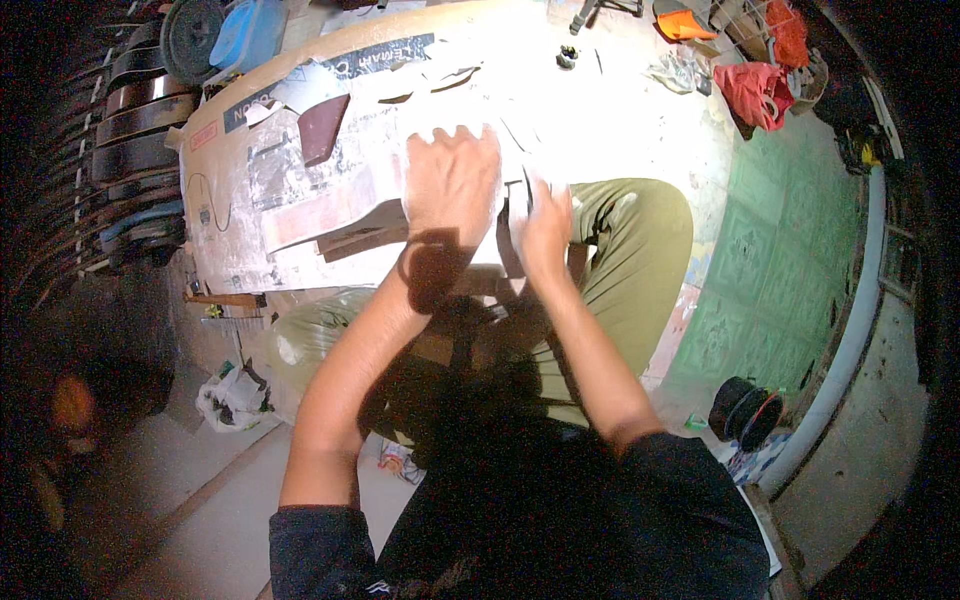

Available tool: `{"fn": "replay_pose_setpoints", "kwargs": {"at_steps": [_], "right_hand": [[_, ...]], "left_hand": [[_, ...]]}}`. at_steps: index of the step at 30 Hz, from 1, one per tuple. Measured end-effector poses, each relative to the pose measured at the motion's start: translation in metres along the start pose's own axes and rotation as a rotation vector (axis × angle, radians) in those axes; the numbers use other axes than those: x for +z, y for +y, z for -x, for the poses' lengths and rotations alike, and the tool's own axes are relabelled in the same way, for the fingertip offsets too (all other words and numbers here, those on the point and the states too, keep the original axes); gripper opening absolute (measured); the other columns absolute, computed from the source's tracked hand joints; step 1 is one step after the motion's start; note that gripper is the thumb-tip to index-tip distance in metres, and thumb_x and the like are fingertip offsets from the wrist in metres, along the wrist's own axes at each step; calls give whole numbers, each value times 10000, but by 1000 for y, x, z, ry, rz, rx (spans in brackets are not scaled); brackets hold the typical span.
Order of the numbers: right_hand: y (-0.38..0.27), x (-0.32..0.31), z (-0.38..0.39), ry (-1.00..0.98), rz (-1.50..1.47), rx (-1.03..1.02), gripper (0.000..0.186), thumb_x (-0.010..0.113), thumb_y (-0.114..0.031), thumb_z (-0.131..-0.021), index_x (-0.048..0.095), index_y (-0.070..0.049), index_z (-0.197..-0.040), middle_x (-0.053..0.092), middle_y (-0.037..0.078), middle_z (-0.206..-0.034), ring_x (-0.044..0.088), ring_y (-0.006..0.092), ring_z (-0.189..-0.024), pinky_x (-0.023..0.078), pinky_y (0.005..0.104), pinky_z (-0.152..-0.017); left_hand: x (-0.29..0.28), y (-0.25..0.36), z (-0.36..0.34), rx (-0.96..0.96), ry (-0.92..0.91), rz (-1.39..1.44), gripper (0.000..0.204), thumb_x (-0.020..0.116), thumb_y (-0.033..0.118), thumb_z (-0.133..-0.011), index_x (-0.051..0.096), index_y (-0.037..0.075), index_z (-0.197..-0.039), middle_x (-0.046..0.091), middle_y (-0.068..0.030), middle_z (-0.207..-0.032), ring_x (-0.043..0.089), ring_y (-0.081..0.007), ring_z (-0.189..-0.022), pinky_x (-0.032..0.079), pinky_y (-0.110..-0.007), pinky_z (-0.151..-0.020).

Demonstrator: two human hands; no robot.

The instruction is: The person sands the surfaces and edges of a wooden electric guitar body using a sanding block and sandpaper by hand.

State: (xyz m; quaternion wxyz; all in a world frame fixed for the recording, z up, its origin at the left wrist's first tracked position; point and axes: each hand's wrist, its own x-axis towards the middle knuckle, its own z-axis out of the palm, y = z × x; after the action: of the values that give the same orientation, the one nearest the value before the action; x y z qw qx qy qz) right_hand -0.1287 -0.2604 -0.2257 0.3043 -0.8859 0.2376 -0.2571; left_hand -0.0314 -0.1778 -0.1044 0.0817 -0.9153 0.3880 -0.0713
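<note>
My left hand point(450, 180) is palm-down in the bright middle of the work board point(215, 215), fingers curled over a pale flat piece point(355, 218) that reaches out to the left; glare hides the fingertips. Just to its right, my right hand point(545, 225) is closed around a narrow pale item with a dark edge point(518, 215), too washed out and blurred to name. A maroon piece point(323, 128) lies beyond my left hand, near thin offcuts point(440, 85).
Stacked dark curved pieces point(140, 130) and a blue tub point(245, 35) are at left. A red bag point(750, 95) and orange object point(685, 25) sit top right. My bent knee point(650, 250) is beside green flooring point(760, 280); a black bucket point(740, 410) stands lower right.
</note>
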Motion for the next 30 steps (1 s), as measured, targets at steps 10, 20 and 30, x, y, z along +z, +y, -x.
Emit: {"fn": "replay_pose_setpoints", "kwargs": {"at_steps": [10,20,30], "right_hand": [[13,13,-35,-291,46,353,508,684,-14,-739,632,-47,-1243,534,264,-1303,504,445,-1207,442,478,-1011],[13,9,10,-245,-31,225,547,662,23,-717,627,-61,-1256,559,283,-1220,491,455,-1188,411,491,-1016],[5,3,17,-75,-55,76,437,646,-38,-800,630,-39,-1236,597,270,-1206,532,446,-1144,433,468,-994]], "left_hand": [[-5,3,-6,-6,-58,26,60,659,76,-830,681,68,-886,673,-85,-749,678,-221,-768,483,-399,-693],[0,-12,-9,-17,-69,80,63,650,73,-819,681,61,-872,679,-103,-763,681,-237,-753,476,-400,-690],[-2,-5,-1,17,-160,0,59,632,118,-838,642,116,-896,695,-75,-831,702,-239,-853,505,-412,-716]]}}
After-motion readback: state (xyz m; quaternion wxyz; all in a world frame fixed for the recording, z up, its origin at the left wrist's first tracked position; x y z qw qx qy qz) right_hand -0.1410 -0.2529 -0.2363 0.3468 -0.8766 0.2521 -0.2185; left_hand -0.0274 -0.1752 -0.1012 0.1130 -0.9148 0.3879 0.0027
